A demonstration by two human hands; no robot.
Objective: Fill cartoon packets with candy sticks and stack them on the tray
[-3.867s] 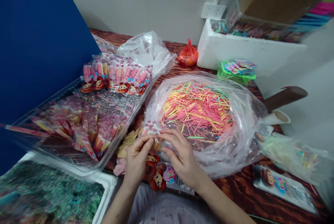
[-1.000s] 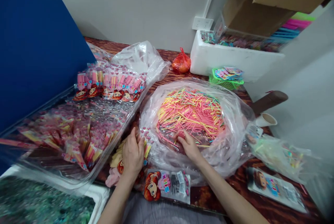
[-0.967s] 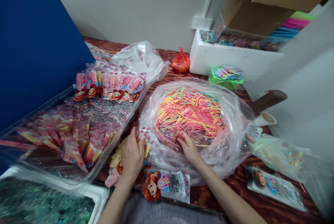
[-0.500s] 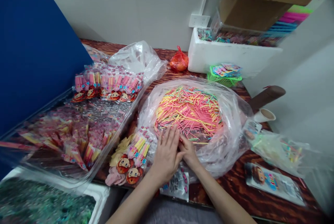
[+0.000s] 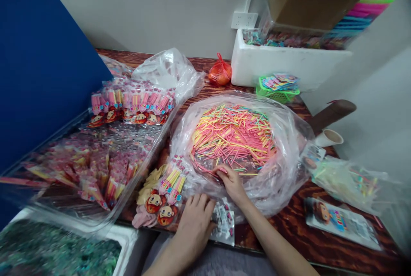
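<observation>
My right hand (image 5: 233, 185) is closed around a small bundle of thin pink sticks (image 5: 221, 169), their ends showing at the fingers. It is over the near edge of a clear plastic bag (image 5: 285, 160) that is spread open around a loose heap of pink, yellow and green sticks (image 5: 233, 132). Lower and to the left, my left hand (image 5: 196, 218) rests at the table edge on printed clear packets (image 5: 226, 222), its fingers slightly bent and the thumb apart. Left of it lie filled packets with a cartoon face (image 5: 166, 214), on top of yellow and pink cloth-like pieces (image 5: 141, 216).
A clear tray (image 5: 154, 156) of filled packets is on the left. A white foam box (image 5: 289, 64), a green basket (image 5: 278, 94) and a red bag (image 5: 220, 72) stand behind. To the right are a paper cup (image 5: 329, 138) and a flat cartoon packet (image 5: 343, 223).
My left hand has moved away from the right hand, down toward the table edge and onto the packets. My right hand stays near the heap, its stick bundle now more visible.
</observation>
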